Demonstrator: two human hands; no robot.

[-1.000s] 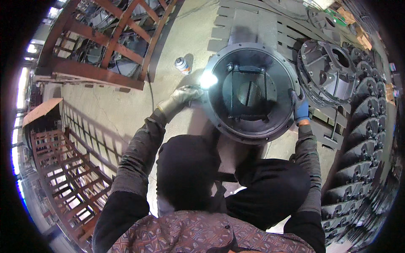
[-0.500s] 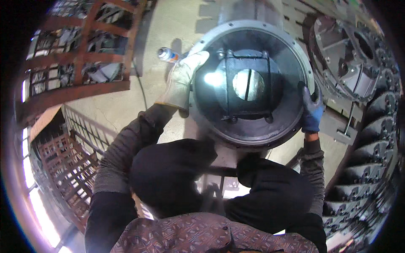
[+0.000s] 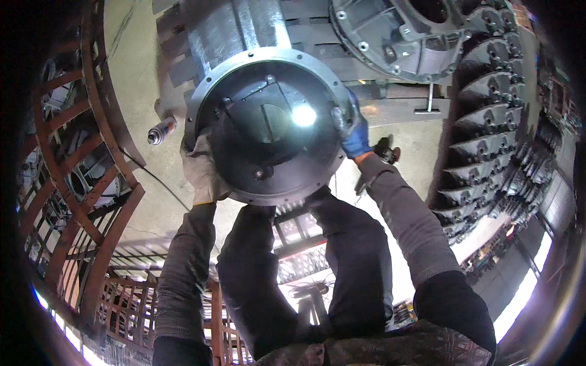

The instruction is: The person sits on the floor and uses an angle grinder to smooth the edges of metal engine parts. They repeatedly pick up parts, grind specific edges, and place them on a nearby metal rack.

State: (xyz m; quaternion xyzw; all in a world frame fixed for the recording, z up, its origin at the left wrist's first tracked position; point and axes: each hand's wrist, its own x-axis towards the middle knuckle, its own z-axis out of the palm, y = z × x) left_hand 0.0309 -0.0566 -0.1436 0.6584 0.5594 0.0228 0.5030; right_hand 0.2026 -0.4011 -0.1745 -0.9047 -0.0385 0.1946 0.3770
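A large round dark metal housing (image 3: 274,161), with a wide bolt-holed flange, faces up at me above my legs. Inside it show a raised frame of bars and a slotted round centre, and a bright glare lies on its right part. My left hand (image 3: 204,168), in a pale work glove, is closed on the flange's lower left edge. On the right edge, my right hand (image 3: 354,129) grips it in a blue and grey glove, thumb over the rim. The fingers under the rim are hidden on both sides.
A spray can (image 3: 162,131) lies on the floor at left, near a dark cable (image 3: 152,172). Beyond stands a red-brown metal crate (image 3: 73,152). Another round casting (image 3: 372,43), a T-shaped bar (image 3: 429,100) and a long row of stacked metal parts (image 3: 482,131) are at right.
My view has turned and shifted, so the housing sits further left in it. The housing looks more tilted, with its inner bars less plain. Both hands stay on its rim.
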